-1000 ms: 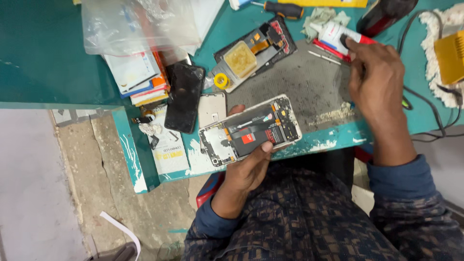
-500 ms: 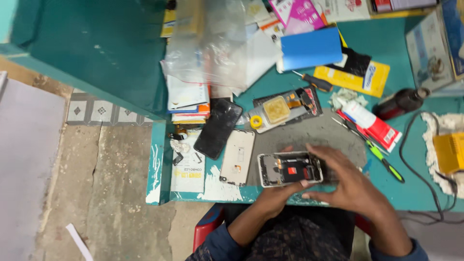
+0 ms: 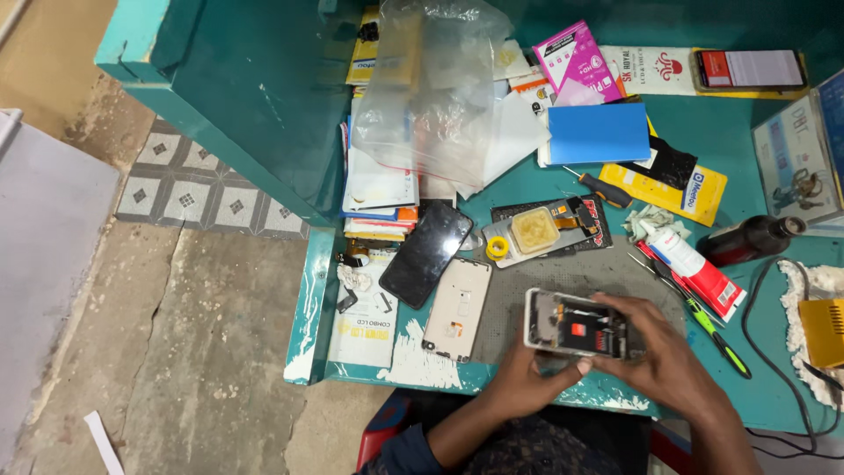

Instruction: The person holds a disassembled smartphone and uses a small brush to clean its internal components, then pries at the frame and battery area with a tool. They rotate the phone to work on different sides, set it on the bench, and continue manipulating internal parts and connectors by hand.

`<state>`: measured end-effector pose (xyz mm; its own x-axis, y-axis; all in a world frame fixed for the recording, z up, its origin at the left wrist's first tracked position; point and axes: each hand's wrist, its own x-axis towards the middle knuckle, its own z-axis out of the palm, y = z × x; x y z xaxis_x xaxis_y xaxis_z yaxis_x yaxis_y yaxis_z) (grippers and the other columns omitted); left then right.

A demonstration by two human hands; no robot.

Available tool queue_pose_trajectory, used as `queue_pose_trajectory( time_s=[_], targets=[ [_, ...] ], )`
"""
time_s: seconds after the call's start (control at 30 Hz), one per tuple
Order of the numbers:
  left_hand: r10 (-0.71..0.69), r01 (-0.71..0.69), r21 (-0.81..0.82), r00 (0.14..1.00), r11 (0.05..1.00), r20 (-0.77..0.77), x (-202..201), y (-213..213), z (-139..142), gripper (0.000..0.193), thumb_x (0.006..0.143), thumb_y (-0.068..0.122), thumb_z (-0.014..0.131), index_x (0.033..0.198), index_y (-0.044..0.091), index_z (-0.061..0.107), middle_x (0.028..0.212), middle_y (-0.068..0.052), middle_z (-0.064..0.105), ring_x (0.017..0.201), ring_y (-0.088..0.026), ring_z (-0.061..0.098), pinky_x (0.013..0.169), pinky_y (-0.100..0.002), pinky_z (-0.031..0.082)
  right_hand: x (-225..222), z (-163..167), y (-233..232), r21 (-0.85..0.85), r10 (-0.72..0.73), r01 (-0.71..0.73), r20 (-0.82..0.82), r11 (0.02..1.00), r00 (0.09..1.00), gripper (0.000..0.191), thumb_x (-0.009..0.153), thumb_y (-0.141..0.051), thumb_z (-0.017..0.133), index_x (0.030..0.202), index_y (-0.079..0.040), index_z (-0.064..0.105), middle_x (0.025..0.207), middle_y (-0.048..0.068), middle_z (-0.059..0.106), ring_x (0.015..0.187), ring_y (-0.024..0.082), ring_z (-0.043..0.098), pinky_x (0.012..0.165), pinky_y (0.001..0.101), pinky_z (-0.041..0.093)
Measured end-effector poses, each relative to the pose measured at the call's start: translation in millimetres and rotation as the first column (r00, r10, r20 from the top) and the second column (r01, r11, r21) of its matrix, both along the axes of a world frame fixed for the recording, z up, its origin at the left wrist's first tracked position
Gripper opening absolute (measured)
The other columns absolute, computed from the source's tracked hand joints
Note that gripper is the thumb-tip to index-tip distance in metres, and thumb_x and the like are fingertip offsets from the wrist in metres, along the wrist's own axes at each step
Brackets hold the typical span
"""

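Both hands meet low at the front edge of the teal bench (image 3: 703,141), over the grey work mat (image 3: 545,281). Left hand (image 3: 527,380) comes up from below, palm under the opened phone (image 3: 576,324), thumb hooked along its near long edge, other fingers hidden beneath it. Right hand (image 3: 664,356) reaches in from the right, wrist bent, fingers curled and close together over the phone's right end, fingertips pressing on the exposed internals. Phone is held flat, long axis left to right, just above the mat's near edge, its back cover off, a small red patch showing inside.

Count on the bench:
- One back cover (image 3: 457,308), pale, lying flat just left of the mat.
- One black screen panel (image 3: 425,253), tilted, beside the cover.
- One second opened phone (image 3: 545,230) at the mat's far edge, with a yellowish block on it.
- One small yellow tape roll (image 3: 498,249), touching that phone.
- One dark bottle (image 3: 747,239), lying on its side to the right.
- One red-and-white tube (image 3: 694,268).
- One blue card (image 3: 598,134).
- One clear plastic bag (image 3: 431,97) over a stack of packets.
- One yellow box (image 3: 826,332), far right, cable attached.
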<state>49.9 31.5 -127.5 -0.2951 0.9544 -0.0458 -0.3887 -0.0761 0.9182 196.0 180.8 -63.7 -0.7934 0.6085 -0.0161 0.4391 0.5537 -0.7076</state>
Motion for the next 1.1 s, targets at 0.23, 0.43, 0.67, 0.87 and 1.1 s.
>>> queue_pose_trajectory(
  time_s=[0.23, 0.43, 0.67, 0.87, 1.1],
  targets=[
    [0.308, -0.244, 0.212, 0.48, 0.946, -0.821, -17, -1, -2, 0.086, 0.09, 0.023, 0.079, 0.154, -0.003, 0.028, 0.148, -0.032, 0.045, 0.142, -0.046, 0.045, 0.118, -0.058, 0.038, 5, -5, 15, 0.137, -0.163, 0.133, 0.241, 0.982, 0.957, 0.088, 0.057, -0.029, 0.095, 0.137, -0.017, 0.058, 0.131, 0.011, 0.063, 0.121, 0.031, 0.062, 0.097, 0.0441, 0.054],
    [0.23, -0.215, 0.132, 0.542, 0.968, -0.808, -20, -2, -3, 0.077, 0.09, 0.021, 0.079, 0.15, -0.004, 0.038, 0.152, -0.029, 0.045, 0.144, -0.046, 0.044, 0.12, -0.055, 0.039, 0, -9, 16, 0.145, -0.037, 0.014, 0.156, 0.989, 0.987, 0.082, 0.057, -0.027, 0.091, 0.131, -0.014, 0.059, 0.13, 0.008, 0.066, 0.124, 0.03, 0.06, 0.097, 0.0433, 0.053],
    [0.254, -0.222, 0.152, 0.564, 0.963, -0.786, -25, -3, 4, 0.069, 0.092, 0.015, 0.077, 0.149, -0.002, 0.041, 0.151, -0.025, 0.052, 0.146, -0.042, 0.047, 0.121, -0.051, 0.041, 4, -17, 17, 0.076, -0.038, 0.029, 0.118, 0.997, 0.992, 0.077, 0.057, -0.026, 0.091, 0.127, -0.014, 0.063, 0.137, 0.003, 0.065, 0.131, 0.027, 0.057, 0.103, 0.0424, 0.051],
    [0.298, -0.26, 0.175, 0.58, 0.95, -0.758, -25, -5, 2, 0.06, 0.094, 0.011, 0.075, 0.144, -0.002, 0.046, 0.144, -0.024, 0.058, 0.141, -0.04, 0.052, 0.117, -0.049, 0.045, 8, -28, 12, 0.091, -0.066, 0.064, 0.017, 0.994, 0.998, 0.077, 0.056, -0.026, 0.092, 0.127, -0.012, 0.066, 0.14, 0.005, 0.064, 0.135, 0.028, 0.054, 0.109, 0.046, 0.045],
    [0.329, -0.331, 0.131, 0.663, 0.934, -0.673, -28, -6, -3, 0.033, 0.098, 0.002, 0.065, 0.131, -0.001, 0.058, 0.129, -0.017, 0.071, 0.13, -0.033, 0.063, 0.109, -0.043, 0.049, 14, -49, -13, 0.146, -0.292, 0.383, -0.422, 0.912, 0.858, 0.026, 0.098, -0.002, 0.07, 0.124, 0.001, 0.067, 0.123, 0.014, 0.072, 0.12, 0.025, 0.068, 0.104, 0.0355, 0.054]
  ],
)
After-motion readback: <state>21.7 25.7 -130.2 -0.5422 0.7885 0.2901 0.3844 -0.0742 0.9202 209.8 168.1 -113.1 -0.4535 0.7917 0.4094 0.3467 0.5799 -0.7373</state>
